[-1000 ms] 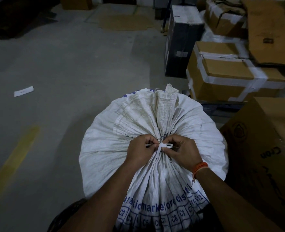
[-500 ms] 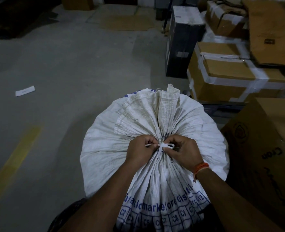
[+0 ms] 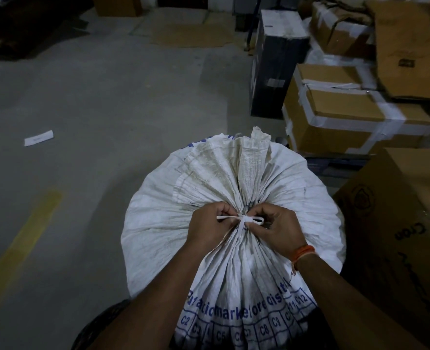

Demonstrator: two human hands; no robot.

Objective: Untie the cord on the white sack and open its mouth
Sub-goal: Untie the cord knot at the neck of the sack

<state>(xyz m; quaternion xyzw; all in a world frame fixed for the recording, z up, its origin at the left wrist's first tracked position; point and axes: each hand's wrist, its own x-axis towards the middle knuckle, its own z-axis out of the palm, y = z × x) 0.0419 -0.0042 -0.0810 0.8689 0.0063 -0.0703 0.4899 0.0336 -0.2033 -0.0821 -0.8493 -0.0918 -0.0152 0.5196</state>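
A large white woven sack (image 3: pixel 168 218) with blue print stands in front of me, its mouth gathered into pleats and tied at the middle. A thin white cord (image 3: pixel 244 219) is knotted around the gathered neck, with a small loop sticking out to the right. My left hand (image 3: pixel 206 229) pinches the cord's left end between thumb and fingers. My right hand (image 3: pixel 275 229) pinches the cord at the knot and loop. The loose top of the sack fans out beyond the knot.
Taped cardboard boxes (image 3: pixel 347 117) and a dark box (image 3: pixel 274 64) stand stacked at the right and back right. A large brown carton (image 3: pixel 398 223) sits close to the sack's right side. Grey concrete floor with a yellow stripe (image 3: pixel 24 238) and a paper slip (image 3: pixel 39 138) lies left.
Both hands stay at the knot. The left end of the cord shows slightly longer between the hands; the knot and loop look the same.
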